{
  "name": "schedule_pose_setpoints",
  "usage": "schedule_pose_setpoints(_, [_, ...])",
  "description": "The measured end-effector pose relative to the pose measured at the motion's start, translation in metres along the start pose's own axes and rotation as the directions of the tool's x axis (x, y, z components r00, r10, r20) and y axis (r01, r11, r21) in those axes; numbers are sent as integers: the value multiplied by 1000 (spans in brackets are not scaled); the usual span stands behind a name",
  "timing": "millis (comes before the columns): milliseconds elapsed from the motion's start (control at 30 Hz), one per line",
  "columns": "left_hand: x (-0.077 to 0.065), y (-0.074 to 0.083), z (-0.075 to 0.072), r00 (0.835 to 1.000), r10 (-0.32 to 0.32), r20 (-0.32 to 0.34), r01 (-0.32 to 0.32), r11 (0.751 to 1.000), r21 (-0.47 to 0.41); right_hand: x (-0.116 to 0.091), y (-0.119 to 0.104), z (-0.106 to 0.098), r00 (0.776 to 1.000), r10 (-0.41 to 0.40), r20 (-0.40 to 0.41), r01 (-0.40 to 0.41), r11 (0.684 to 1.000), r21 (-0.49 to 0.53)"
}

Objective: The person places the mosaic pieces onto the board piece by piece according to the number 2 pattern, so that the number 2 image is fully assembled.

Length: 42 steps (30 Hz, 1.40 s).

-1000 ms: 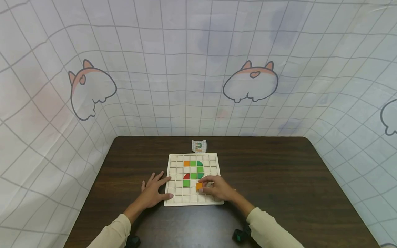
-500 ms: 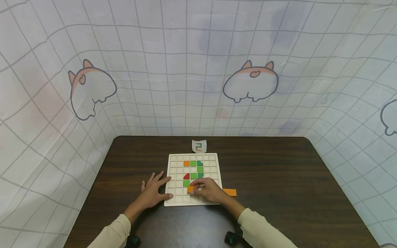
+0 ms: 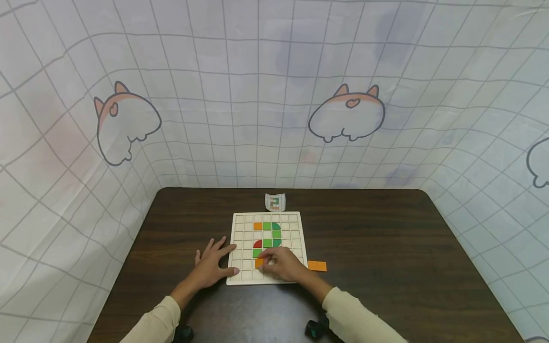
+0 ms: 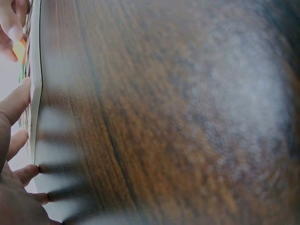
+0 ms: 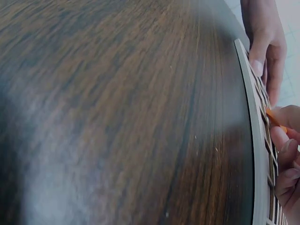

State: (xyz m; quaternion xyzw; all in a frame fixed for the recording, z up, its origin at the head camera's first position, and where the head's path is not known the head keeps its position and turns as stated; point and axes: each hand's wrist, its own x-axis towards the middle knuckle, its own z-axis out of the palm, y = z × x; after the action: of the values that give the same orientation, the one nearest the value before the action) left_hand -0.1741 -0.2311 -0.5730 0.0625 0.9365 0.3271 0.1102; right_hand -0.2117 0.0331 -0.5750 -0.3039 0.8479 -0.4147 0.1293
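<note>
A cream grid board [image 3: 293, 231] lies on the table, with green, red and orange tiles set in some of its cells. My right hand [image 3: 283, 265] pinches an orange square tile [image 3: 259, 263] between thumb and fingers, just below a light green tile [image 3: 257, 253] in the board's lower part. In the right wrist view that orange tile [image 5: 276, 120] looks tilted at the board. With fingers spread, my left hand [image 3: 210, 267] rests at the board's left edge, thumb and a fingertip touching its rim. The left wrist view shows its other fingers on the table beside the board.
Orange tiles [image 3: 317, 266] lie on the table against the board's right edge. A small paper card [image 3: 275, 202] with a coloured grid pattern lies behind the board. The dark wooden table [image 3: 386, 247] extends to both sides, with a white gridded cloth [image 3: 240, 95] around its back and sides.
My right hand has moved left across the board with the orange tile, from its middle to beneath the light green tile. The orange tiles at the right edge came into view. My left hand stayed still.
</note>
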Motion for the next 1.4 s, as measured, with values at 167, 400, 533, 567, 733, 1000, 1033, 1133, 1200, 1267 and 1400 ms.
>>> schedule_pose_setpoints(167, [-1,0,0,1000,2,1,-2,1000,-8,1,-3,2,1000,-7,-1,7,999,-34])
schedule_pose_setpoints(400, [-1,0,0,1000,4,-2,-4,1000,-5,2,-4,4,1000,1,-5,-1,997,-81])
schedule_pose_setpoints(533, [-1,0,0,1000,6,-4,-6,1000,7,2,-4,4,1000,-13,-13,12,996,-92])
schedule_pose_setpoints(567, [-1,0,0,1000,6,-4,-6,1000,8,2,-4,4,1000,-19,-17,18,995,-94])
schedule_pose_setpoints(733, [0,0,0,1000,5,-2,-5,1000,-2,3,-2,6,998,-43,-40,38,993,-112])
schedule_pose_setpoints(1000, [1,0,0,1000,-1,-3,1,1000,19,5,-1,8,998,-43,-46,37,990,-133])
schedule_pose_setpoints(1033, [1,0,0,1000,0,-3,0,1000,19,5,-1,8,998,-45,-46,38,990,-136])
schedule_pose_setpoints(1133, [1,-2,0,1000,3,-1,-3,1000,16,5,-3,8,998,-35,-43,29,990,-136])
schedule_pose_setpoints(1200, [1,-2,0,1000,4,-2,-4,1000,12,5,-4,7,999,-28,-43,22,991,-135])
schedule_pose_setpoints(1267, [1,-2,0,1000,6,-4,-6,1000,10,5,-5,7,999,-19,-43,13,991,-133])
schedule_pose_setpoints(1400, [1,-2,0,1000,7,-6,-7,1000,10,5,-6,6,999,-5,-44,-1,992,-123])
